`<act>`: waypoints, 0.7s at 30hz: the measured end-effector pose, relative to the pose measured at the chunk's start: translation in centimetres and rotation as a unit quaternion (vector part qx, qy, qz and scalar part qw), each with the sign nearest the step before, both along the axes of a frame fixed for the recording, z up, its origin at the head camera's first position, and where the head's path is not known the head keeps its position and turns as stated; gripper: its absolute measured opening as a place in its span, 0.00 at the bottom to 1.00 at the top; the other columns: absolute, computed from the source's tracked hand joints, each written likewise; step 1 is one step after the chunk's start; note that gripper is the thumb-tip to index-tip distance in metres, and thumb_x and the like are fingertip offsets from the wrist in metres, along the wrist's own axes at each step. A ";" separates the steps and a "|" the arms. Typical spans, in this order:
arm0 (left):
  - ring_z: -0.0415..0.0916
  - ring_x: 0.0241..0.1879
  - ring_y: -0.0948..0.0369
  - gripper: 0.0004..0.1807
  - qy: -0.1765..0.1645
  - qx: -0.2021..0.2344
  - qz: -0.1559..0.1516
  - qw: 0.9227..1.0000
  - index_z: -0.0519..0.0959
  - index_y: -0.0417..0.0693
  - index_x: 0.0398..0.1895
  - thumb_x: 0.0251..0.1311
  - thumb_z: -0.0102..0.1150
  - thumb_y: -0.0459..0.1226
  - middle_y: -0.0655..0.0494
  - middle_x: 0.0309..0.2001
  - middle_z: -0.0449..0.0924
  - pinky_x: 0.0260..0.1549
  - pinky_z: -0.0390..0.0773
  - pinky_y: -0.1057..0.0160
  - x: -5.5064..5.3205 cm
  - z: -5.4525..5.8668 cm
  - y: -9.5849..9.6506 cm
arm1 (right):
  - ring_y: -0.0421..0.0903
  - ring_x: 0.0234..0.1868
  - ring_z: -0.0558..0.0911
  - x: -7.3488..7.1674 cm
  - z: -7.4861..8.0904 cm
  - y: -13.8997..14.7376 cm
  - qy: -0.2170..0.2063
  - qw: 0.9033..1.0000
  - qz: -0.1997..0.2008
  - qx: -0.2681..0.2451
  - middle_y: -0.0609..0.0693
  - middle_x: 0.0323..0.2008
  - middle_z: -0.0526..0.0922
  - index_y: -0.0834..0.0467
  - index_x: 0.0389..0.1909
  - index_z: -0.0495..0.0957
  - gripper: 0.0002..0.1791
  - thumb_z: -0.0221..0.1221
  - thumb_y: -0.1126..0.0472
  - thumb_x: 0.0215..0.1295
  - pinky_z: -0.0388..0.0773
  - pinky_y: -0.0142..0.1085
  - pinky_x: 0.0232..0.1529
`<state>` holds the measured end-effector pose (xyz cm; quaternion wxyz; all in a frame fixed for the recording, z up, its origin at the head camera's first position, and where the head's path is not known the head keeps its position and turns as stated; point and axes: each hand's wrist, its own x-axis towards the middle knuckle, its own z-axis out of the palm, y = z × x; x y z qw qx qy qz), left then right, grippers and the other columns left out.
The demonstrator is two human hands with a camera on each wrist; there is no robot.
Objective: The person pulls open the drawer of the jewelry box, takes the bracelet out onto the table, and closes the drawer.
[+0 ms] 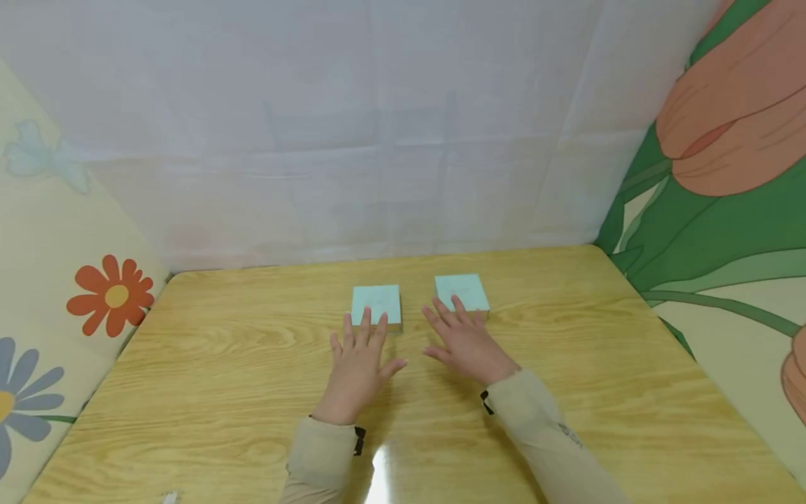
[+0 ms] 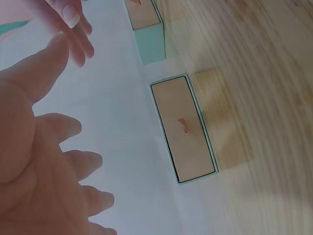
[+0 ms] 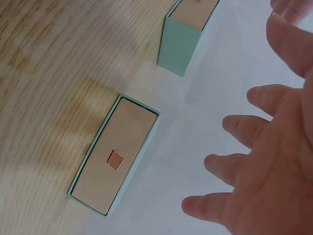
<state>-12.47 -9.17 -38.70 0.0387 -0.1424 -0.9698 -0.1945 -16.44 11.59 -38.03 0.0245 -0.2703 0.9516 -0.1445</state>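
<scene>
Two mint-green boxes with tan drawer fronts lie on the wooden table. My left hand point(image 1: 359, 364) hovers at the near side of the left box point(image 1: 376, 302), fingers spread and holding nothing. Close to the right box point(image 1: 462, 291), my right hand point(image 1: 470, 344) also spreads its fingers, with nothing in it. In the left wrist view, the left box's tan front point(image 2: 183, 142) carries a small reddish mark. The right box's front point(image 3: 110, 178) has a reddish square at its middle in the right wrist view. Both hands appear apart from the boxes.
The wooden table point(image 1: 208, 392) reaches back to a hanging white cloth point(image 1: 403, 140). Flower-patterned panels point(image 1: 724, 294) stand along both sides. A small whitish object point(image 1: 169, 498) lies at the near left edge.
</scene>
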 end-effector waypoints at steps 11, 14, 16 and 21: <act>0.33 0.71 0.31 0.42 0.006 0.023 -0.008 1.000 0.54 0.39 0.75 0.66 0.56 0.53 0.32 0.74 0.43 0.61 0.43 0.27 0.0 -1.4 -0.5 | 0.67 0.73 0.43 -0.3 0.0 -0.8 -0.006 1.000 0.005 -0.003 0.62 0.74 0.50 0.60 0.75 0.54 0.38 0.55 0.48 0.71 0.45 0.70 0.64; 0.32 0.71 0.32 0.42 0.004 0.027 -0.008 1.000 0.54 0.38 0.75 0.66 0.56 0.52 0.31 0.74 0.43 0.62 0.43 0.28 0.0 -1.5 -0.6 | 0.66 0.73 0.44 -0.5 0.1 -1.0 -0.005 1.000 0.007 -0.001 0.62 0.74 0.49 0.59 0.75 0.54 0.37 0.54 0.48 0.72 0.46 0.70 0.64; 0.34 0.71 0.32 0.41 -0.014 0.034 -0.004 0.999 0.56 0.36 0.73 0.66 0.58 0.49 0.30 0.73 0.44 0.62 0.45 0.28 0.5 -0.2 -0.4 | 0.66 0.73 0.44 -0.7 0.1 -1.2 -0.008 1.000 0.009 0.003 0.62 0.74 0.49 0.59 0.75 0.54 0.37 0.54 0.48 0.72 0.46 0.69 0.64; 0.36 0.71 0.31 0.41 -0.024 0.049 -0.011 0.998 0.55 0.34 0.73 0.66 0.57 0.48 0.29 0.73 0.43 0.62 0.48 0.29 0.5 -0.4 -0.5 | 0.66 0.73 0.43 -1.0 -0.1 -1.5 -0.016 1.000 0.014 0.008 0.61 0.75 0.47 0.58 0.75 0.54 0.37 0.54 0.48 0.72 0.46 0.69 0.65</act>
